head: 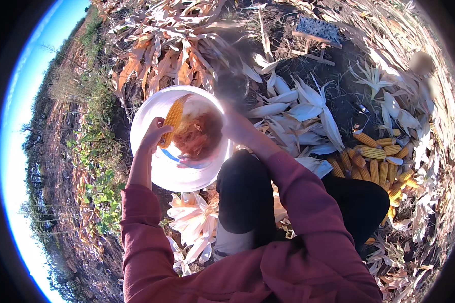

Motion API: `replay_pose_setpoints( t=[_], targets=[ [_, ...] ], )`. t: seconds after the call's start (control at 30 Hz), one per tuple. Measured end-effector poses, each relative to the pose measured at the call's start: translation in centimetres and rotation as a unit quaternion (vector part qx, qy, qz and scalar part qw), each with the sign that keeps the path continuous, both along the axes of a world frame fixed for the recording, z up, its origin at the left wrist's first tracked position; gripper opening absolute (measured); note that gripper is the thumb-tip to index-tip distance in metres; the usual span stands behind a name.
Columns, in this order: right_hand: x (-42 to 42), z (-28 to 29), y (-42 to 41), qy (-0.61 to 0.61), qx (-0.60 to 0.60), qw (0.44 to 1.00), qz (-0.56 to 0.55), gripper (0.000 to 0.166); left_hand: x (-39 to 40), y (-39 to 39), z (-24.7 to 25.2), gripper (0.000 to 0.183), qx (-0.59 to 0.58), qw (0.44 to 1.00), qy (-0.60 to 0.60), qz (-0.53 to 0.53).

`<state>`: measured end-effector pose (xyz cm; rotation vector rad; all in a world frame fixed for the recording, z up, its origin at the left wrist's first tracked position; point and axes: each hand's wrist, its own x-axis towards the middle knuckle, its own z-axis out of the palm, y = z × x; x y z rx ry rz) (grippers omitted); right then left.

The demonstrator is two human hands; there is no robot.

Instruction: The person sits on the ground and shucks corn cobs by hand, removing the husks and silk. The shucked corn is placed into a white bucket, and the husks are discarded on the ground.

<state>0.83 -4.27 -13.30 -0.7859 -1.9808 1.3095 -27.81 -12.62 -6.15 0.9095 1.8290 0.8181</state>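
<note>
My left hand [153,132] grips a husked ear of yellow corn [173,120] over the open mouth of a white plastic bucket [182,181]. Reddish-brown corn silk [200,134] lies inside the bucket. My right hand [233,121] is blurred at the bucket's right rim; its fingers and anything in them cannot be made out. Pale dry corn husks [313,110] lie on the soil to the right of that hand.
A pile of husked corn ears [375,159] lies at the right beyond my knees. A small wooden stand with a dark textured top [318,30] is at the upper right. Dry stalks and leaves [167,41] spread at the top, with green plants [104,189] at the left.
</note>
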Motion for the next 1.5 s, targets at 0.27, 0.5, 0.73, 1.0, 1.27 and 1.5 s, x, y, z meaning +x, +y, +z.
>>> replay_pose_setpoints(
  t=[0.27,0.5,0.73,1.0,1.27,1.5],
  targets=[
    [-0.6,0.8,0.2,-0.022,-0.03,0.999,-0.038,0.066,13.8,0.1,11.1,0.038,0.053,0.977,-0.2,0.058],
    [-2.4,1.2,-1.0,0.088,-0.036,0.995,0.043,0.074,37.0,0.2,14.1,0.01,0.193,0.733,-0.377,-0.533],
    [-0.4,-4.2,2.0,0.078,-0.083,0.994,-0.004,0.068,31.2,-0.9,14.2,0.011,0.431,0.716,-0.037,-0.548],
    [-1.8,-2.9,0.9,0.044,0.026,0.999,-0.003,0.075,2.6,5.7,-4.3,0.067,-0.14,0.886,0.405,-0.174],
    [-0.2,0.6,-0.5,0.014,0.062,0.998,0.013,0.077,0.1,2.7,-18.3,0.119,-0.188,0.896,0.379,-0.134],
    [0.3,2.1,-0.4,-0.011,0.006,1.0,0.0,0.077,7.0,4.1,-22.7,0.084,-0.236,0.872,0.407,-0.135]
  ],
)
